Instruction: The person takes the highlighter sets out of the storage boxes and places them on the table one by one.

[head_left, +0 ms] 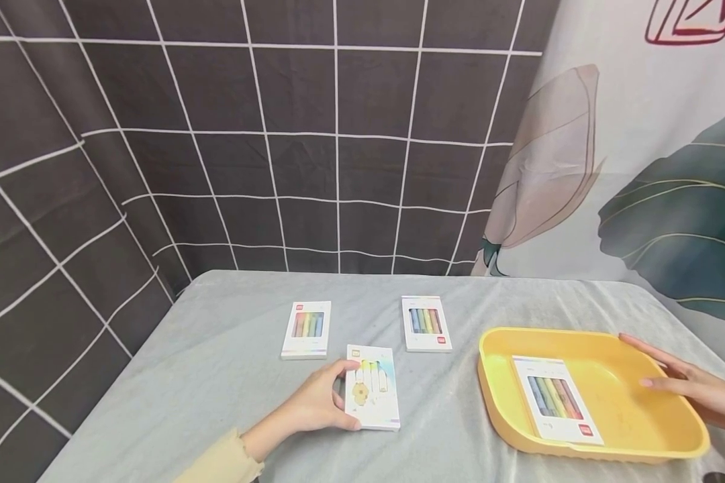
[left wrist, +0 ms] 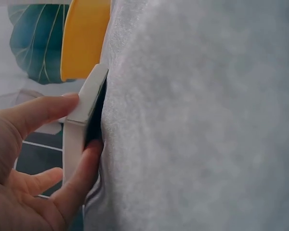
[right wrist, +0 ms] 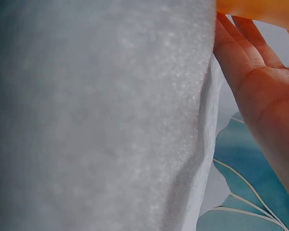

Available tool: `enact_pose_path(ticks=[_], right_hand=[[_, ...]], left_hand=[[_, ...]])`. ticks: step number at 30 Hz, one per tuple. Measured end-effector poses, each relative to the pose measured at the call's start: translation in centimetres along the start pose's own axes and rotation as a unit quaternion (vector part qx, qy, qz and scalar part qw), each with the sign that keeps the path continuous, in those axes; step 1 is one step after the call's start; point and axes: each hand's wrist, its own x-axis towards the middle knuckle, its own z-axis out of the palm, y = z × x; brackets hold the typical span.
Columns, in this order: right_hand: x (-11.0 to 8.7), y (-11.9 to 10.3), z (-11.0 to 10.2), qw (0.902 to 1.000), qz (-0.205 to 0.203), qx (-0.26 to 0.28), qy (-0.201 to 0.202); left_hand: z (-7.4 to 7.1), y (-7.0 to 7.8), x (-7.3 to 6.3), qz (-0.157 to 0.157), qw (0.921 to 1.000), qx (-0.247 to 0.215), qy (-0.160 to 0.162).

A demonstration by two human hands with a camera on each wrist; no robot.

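My left hand (head_left: 317, 402) holds a white box (head_left: 371, 392) with yellow-topped sticks and a tan bear-like figure on its front. In the left wrist view, the thumb lies on the box's edge (left wrist: 89, 98) and a finger reaches beneath, where a dark gap separates box from cloth. The right hand (head_left: 695, 389) holds the right side of a yellow tray (head_left: 640, 429), thumb over the rim and other fingers outside. From the right wrist, that hand (right wrist: 265, 82) shows extended fingers partly hidden by the tray (right wrist: 265, 9). Inside the tray lies a white box (head_left: 558, 402) of coloured sticks.
Two more white boxes with coloured sticks in their windows lie farther back, one on the left (head_left: 306, 330) and one on the right (head_left: 425, 324). Grey cloth (head_left: 229, 376) covers the table. Behind it hangs a dark gridded curtain (head_left: 374, 168) beside a leaf-patterned one (head_left: 634, 194).
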Motion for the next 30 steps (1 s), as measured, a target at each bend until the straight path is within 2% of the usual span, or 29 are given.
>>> enact_pose_path(ticks=[7, 11, 21, 26, 30], right_hand=[[0.0, -0.1, -0.1, 1.0, 0.004, 0.0, 0.0], [0.1, -0.1, -0.1, 1.0, 0.003, -0.004, 0.002], [0.0, -0.1, 0.1, 0.9992, 0.002, 0.03, -0.026], [0.0, -0.1, 0.0, 0.9993, 0.003, 0.027, -0.023], [0.0, -0.1, -0.1, 0.9996, 0.004, 0.021, -0.018]], left_hand=[[-0.2, 0.6, -0.5, 0.019, 0.9968, 0.074, 0.024], [-0.3, 0.7, -0.6, 0.026, 0.9942, 0.097, 0.038], [-0.3, 0.5, -0.5, 0.052, 0.9939, 0.074, 0.063], [0.0, 0.9, -0.1, 0.06, 0.9936, 0.059, 0.075], [0.4, 1.3, 0.1, 0.069, 0.9948, 0.03, 0.068]])
